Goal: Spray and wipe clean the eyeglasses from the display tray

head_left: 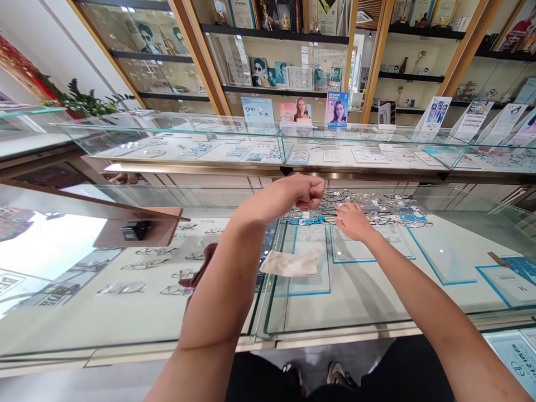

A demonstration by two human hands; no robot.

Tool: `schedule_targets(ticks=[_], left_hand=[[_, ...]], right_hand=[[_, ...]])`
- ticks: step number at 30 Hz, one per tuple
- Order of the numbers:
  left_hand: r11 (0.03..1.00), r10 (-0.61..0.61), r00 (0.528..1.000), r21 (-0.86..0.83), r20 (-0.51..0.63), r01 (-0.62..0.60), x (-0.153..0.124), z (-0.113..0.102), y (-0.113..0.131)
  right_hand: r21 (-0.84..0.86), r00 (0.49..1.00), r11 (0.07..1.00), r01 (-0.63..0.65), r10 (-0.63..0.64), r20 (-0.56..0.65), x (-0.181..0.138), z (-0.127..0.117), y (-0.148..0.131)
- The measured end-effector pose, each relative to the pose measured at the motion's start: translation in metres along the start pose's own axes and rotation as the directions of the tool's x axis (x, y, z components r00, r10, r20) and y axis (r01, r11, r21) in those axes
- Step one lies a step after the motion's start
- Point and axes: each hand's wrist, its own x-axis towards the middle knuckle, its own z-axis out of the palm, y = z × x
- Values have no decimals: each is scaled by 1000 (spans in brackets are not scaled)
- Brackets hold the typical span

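My left hand (309, 191) is raised above the glass counter, bent at the wrist with its fingers curled in. Anything inside those fingers is hidden. Below and to its right, my right hand (352, 220) reaches forward, fingers stretched out over the near side of the rows of eyeglass frames (377, 207). Whether the fingertips touch a frame is not clear. Several of these frames carry small white tags. A cream cloth (291, 263) lies crumpled on the glass nearer to me. A dark brown cloth (201, 271) shows partly behind my left forearm.
The glass counter (355, 301) holds blue-edged panels. At left, a mirror-like panel (46, 240) leans by a wooden stand (138, 229) with a small black box. Beyond runs another glass showcase (201, 149) with advertising cards (337, 109) on top. A plant (81, 100) stands at far left.
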Motion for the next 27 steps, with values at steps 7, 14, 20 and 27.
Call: schedule_targets(ticks=[7, 14, 20, 27], left_hand=[[995, -34, 995, -92, 95, 43, -3, 2, 4], [988, -73, 992, -129, 105, 86, -2, 4, 3], [990, 16, 959, -137, 283, 24, -3, 1, 6], [994, 71, 935, 49, 348, -94, -8, 6, 9]], right_hand=[[40, 1000, 999, -10, 10, -11, 3, 2, 0], [52, 998, 998, -38, 40, -39, 1, -6, -3], [69, 992, 997, -26, 34, -118, 0, -11, -2], [81, 986, 997, 5, 8, -165, -3, -14, -4]])
